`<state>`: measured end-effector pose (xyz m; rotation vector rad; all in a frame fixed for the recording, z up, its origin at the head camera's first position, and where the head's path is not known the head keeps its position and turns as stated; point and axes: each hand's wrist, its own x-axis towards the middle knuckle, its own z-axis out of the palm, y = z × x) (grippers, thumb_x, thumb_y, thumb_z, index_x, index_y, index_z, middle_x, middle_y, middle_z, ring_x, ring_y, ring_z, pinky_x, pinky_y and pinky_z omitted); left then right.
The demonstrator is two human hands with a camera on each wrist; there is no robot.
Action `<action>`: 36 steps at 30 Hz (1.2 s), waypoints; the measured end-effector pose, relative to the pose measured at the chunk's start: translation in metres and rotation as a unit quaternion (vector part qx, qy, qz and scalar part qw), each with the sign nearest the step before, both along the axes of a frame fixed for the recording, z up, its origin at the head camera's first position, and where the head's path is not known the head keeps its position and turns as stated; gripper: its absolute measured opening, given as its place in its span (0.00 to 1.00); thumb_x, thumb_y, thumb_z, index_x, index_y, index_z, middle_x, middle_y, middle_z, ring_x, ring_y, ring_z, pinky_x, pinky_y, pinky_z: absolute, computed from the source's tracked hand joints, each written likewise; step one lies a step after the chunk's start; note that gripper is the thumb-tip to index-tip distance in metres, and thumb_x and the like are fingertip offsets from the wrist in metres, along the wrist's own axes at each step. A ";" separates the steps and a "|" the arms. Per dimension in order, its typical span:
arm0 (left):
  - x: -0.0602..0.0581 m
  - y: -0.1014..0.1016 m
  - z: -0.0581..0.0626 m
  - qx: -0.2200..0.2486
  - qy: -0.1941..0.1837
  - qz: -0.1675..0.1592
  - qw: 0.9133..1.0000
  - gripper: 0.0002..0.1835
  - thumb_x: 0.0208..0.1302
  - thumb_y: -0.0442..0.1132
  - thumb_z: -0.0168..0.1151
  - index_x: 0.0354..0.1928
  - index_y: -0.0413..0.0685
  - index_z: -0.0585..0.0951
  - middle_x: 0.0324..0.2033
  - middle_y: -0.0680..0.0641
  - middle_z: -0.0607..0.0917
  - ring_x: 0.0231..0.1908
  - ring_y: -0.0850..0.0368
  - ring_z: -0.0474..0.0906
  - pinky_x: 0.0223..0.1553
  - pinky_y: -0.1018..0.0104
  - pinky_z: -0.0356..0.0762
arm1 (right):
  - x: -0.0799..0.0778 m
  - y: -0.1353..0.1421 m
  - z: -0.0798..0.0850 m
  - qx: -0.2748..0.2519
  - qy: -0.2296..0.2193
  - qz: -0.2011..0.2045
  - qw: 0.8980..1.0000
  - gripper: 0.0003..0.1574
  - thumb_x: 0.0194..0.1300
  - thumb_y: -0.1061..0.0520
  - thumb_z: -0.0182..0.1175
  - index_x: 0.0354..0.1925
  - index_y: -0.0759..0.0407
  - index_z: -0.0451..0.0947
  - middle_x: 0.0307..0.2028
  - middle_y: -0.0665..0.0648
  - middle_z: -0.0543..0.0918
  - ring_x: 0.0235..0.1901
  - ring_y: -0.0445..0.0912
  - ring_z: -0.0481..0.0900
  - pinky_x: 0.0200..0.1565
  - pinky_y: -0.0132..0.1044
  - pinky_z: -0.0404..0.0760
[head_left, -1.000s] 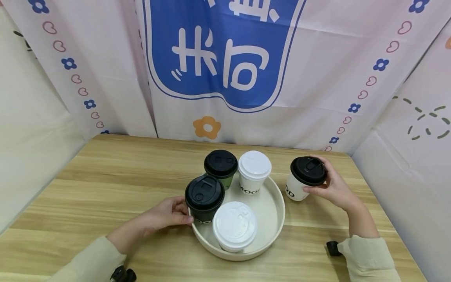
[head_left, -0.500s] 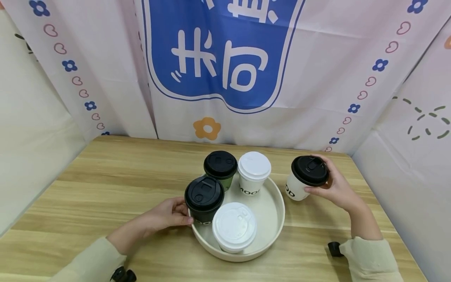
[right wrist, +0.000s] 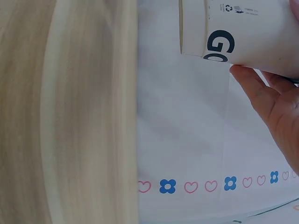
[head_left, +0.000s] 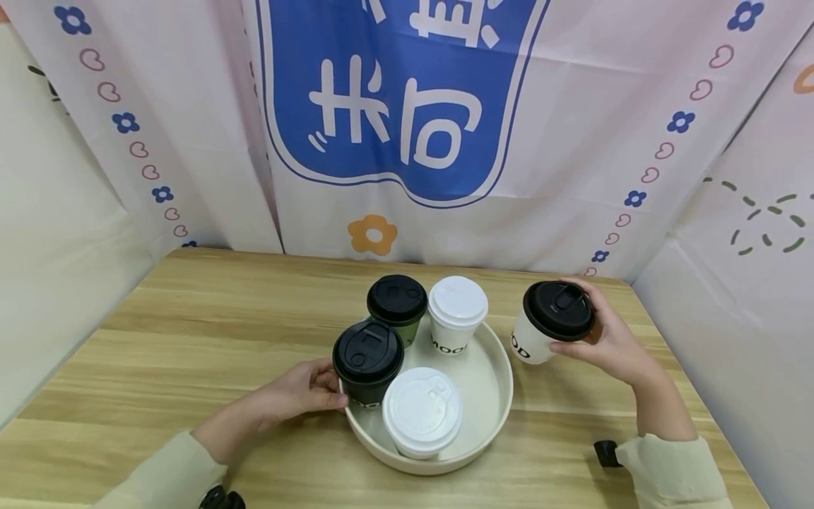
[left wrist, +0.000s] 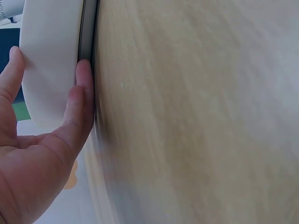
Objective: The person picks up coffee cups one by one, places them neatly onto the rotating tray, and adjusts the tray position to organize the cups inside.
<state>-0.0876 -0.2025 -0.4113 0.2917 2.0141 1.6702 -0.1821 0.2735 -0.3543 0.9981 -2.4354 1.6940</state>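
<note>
In the head view my right hand (head_left: 607, 339) grips a white paper coffee cup (head_left: 531, 343) with a black lid, right of the tray. The cup tilts a little, lid to the right. In the right wrist view the base of this cup (right wrist: 194, 30) shows clear of the wooden surface. My left hand (head_left: 302, 389) holds the left edge of a round cream tray (head_left: 439, 465). The left wrist view shows its thumb at the rim of the tray (left wrist: 51, 56) and fingertips (left wrist: 84, 70) at the underside.
On the tray stand two black-lidded cups, one dark (head_left: 369, 360) and one green (head_left: 397, 304), and two white-lidded cups, one behind (head_left: 458, 304) and one in front (head_left: 422, 410). A printed curtain (head_left: 559, 141) hangs behind the wooden table (head_left: 222, 318).
The cup in my right hand has shifted very slightly left at its base and tilts a bit more. My left hand and the tray keep their places.
</note>
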 end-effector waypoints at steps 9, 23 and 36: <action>0.001 0.000 0.000 0.005 0.004 -0.004 1.000 0.30 0.64 0.37 0.67 0.60 0.26 0.67 0.35 0.49 0.84 0.38 0.58 0.82 0.41 0.70 0.79 | 0.007 -0.009 0.009 -0.019 0.012 0.031 0.999 0.62 0.44 0.83 0.69 0.73 0.67 0.52 0.64 0.47 0.71 0.57 0.35 0.76 0.47 0.28 0.84; 0.000 0.000 -0.001 0.005 0.001 0.000 1.000 0.32 0.64 0.37 0.68 0.62 0.24 0.66 0.36 0.48 0.84 0.38 0.58 0.83 0.43 0.70 0.80 | 0.015 -0.026 0.013 -0.003 0.008 0.081 0.997 0.65 0.44 0.81 0.71 0.74 0.67 0.49 0.66 0.50 0.68 0.61 0.38 0.74 0.51 0.32 0.84; 0.001 0.001 0.000 0.000 -0.008 0.010 1.000 0.34 0.63 0.38 0.69 0.63 0.25 0.66 0.36 0.48 0.84 0.39 0.57 0.83 0.43 0.70 0.80 | 0.025 -0.049 0.010 0.015 -0.006 0.104 0.994 0.65 0.44 0.76 0.75 0.74 0.64 0.51 0.67 0.48 0.68 0.64 0.37 0.71 0.59 0.30 0.79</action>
